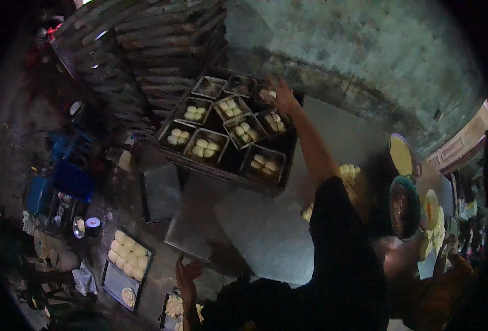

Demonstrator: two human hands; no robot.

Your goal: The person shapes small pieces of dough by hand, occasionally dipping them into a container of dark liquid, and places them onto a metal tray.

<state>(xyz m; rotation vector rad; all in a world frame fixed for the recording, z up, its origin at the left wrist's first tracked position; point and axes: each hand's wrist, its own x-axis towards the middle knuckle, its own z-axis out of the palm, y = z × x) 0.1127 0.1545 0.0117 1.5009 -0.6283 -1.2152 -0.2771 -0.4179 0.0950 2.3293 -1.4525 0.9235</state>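
Note:
Far out in front, my right hand (283, 98) reaches over a small square tin at the back right corner of a large dark tray (222, 172). Its fingers look stretched out, next to pale dough pieces (269, 95) in that tin. Several more square tins stand in the tray, most with a cluster of dough balls (204, 148) inside; the tin at the back left (208, 86) shows no dough balls. Low at the table's near left corner hangs my left hand (188, 275), fingers apart, holding nothing that I can see.
The metal table (271, 231) carries the tray and a pile of dough (351, 179) behind my right arm. Round basins (404, 207) stand to the right, near another person's hand (451, 245). Lower left, a tray of dough balls (128, 254) lies below table height. A wall (365, 49) rises behind.

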